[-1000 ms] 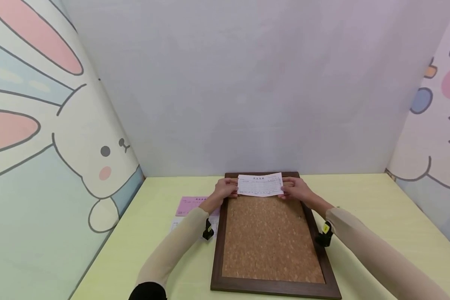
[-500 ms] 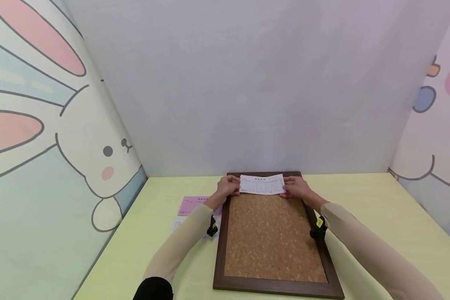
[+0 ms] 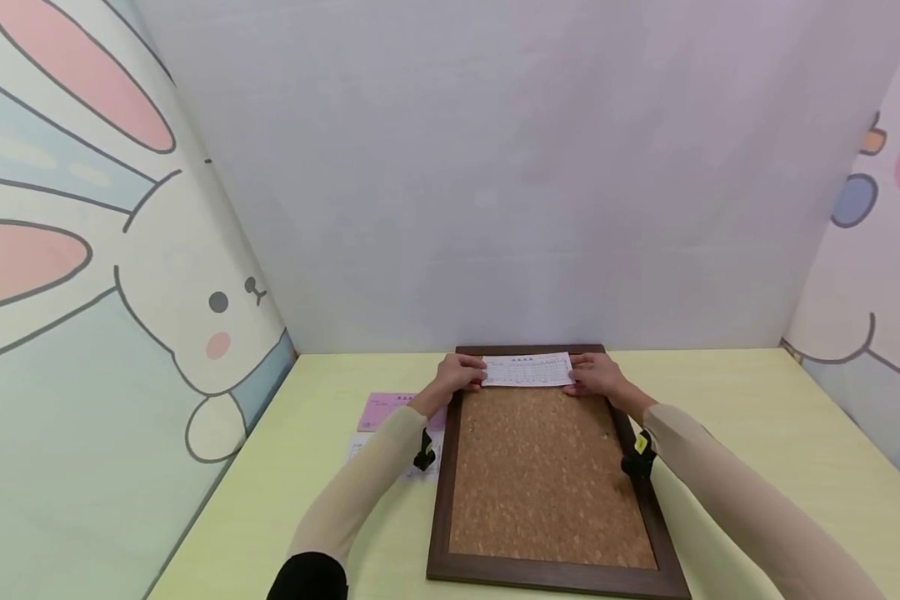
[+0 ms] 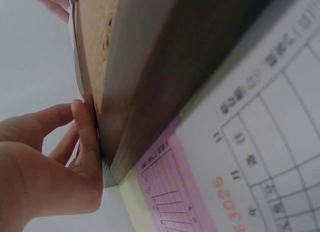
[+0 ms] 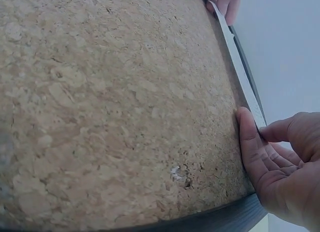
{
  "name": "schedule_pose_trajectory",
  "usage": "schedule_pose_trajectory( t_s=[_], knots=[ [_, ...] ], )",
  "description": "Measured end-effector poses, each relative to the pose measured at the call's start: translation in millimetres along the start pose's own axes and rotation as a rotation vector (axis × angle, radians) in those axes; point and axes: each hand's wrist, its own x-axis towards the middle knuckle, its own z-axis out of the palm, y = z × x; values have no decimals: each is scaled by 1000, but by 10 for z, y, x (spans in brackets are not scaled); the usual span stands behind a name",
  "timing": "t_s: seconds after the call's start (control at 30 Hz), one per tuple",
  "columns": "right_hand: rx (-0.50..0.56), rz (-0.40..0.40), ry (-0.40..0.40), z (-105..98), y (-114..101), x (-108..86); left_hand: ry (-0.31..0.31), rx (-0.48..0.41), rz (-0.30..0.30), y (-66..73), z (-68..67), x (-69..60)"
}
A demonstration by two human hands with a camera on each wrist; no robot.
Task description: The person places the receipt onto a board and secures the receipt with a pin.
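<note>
A white printed form slip (image 3: 527, 370) lies across the top of a cork board (image 3: 547, 475) with a dark wooden frame. My left hand (image 3: 456, 380) pinches the slip's left end between thumb and fingers, over the frame's upper left corner. At the other end my right hand (image 3: 597, 377) pinches the slip's right edge. In the right wrist view the slip (image 5: 241, 71) is seen nearly edge-on, close to the cork, and the right hand (image 5: 280, 164) rests against the board. The left wrist view shows the left hand (image 4: 65, 157) beside the frame's edge.
Left of the board a pink form slip (image 3: 382, 410) lies on the pale yellow table (image 3: 270, 483), with a white form (image 3: 357, 443) just below it, partly covered by the left sleeve. A grey wall (image 3: 495, 183) stands behind the table, with cartoon-printed panels at both sides.
Both hands have lowered the white slip slightly towards the board's top and it now looks flatter. The view has shifted a little, while the pink slip stays put.
</note>
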Motion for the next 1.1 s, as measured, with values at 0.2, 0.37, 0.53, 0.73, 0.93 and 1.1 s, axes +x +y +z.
schedule_pose_trajectory(
  t_s=[0.2,0.37,0.53,0.73,0.93,1.1],
  knots=[
    [-25,-14,-28,-49,-3,-6,-6,14,1,28,-3,-14],
    [-12,1,-50,-65,-15,-43,-4,41,-1,6,-6,-24],
    [-30,-8,-52,-69,-29,-91,-18,70,21,-5,0,-38],
    [-110,-20,-30,-107,-56,-150,-5,131,58,10,-13,-77],
    [-167,-33,-27,-166,-82,-200,3,167,80,-6,-39,-73],
    [-172,-43,-38,-206,-88,-235,3,229,111,-40,-20,-32]
  ],
)
